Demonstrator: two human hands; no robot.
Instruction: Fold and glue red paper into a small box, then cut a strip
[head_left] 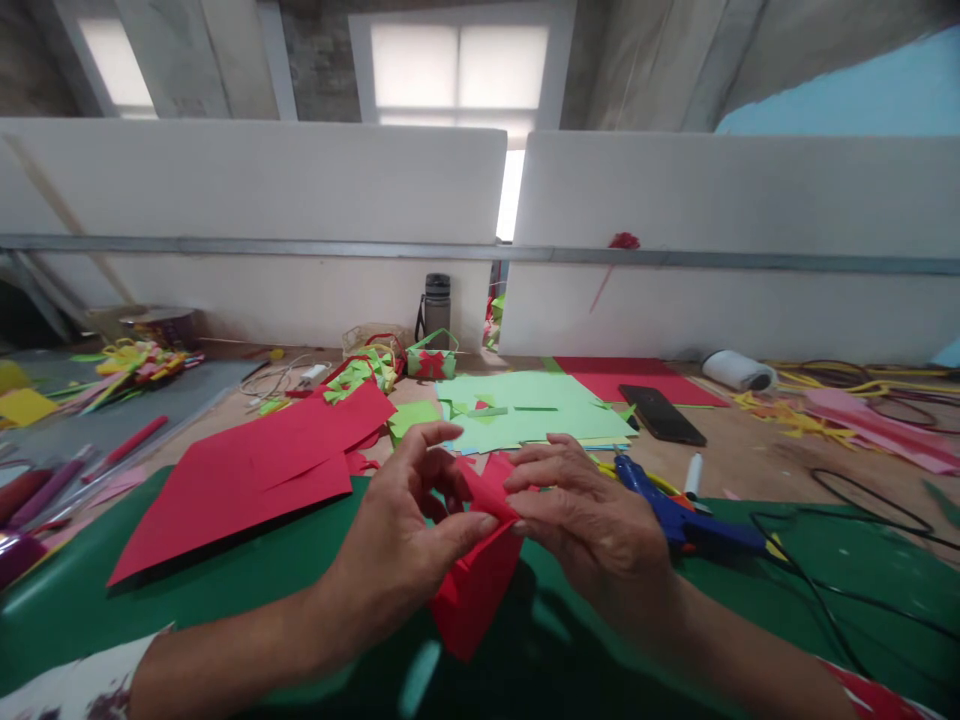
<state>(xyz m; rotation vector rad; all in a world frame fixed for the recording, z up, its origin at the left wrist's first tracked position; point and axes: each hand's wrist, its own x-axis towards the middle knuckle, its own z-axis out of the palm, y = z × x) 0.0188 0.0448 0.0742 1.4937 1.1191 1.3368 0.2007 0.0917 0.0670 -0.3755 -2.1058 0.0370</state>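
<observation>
Both my hands hold one folded piece of red paper (478, 590) above the green mat (300, 560). My left hand (409, 520) pinches its upper left edge between thumb and fingers. On the opposite side, my right hand (585, 520) grips the paper with thumb and fingertips, covering part of the fold. The lower end of the paper hangs down to a point. Left of my hands lie large red paper sheets (255, 470). A blue glue gun (675, 510) rests just right of my right hand.
Light green sheets (525, 405) with scraps lie ahead, beside a black phone (661, 414). Behind stand a small green paper basket (432, 362) and a dark bottle (436, 310). A black cable (847, 590) runs across the right side. White panels (262, 180) close off the back.
</observation>
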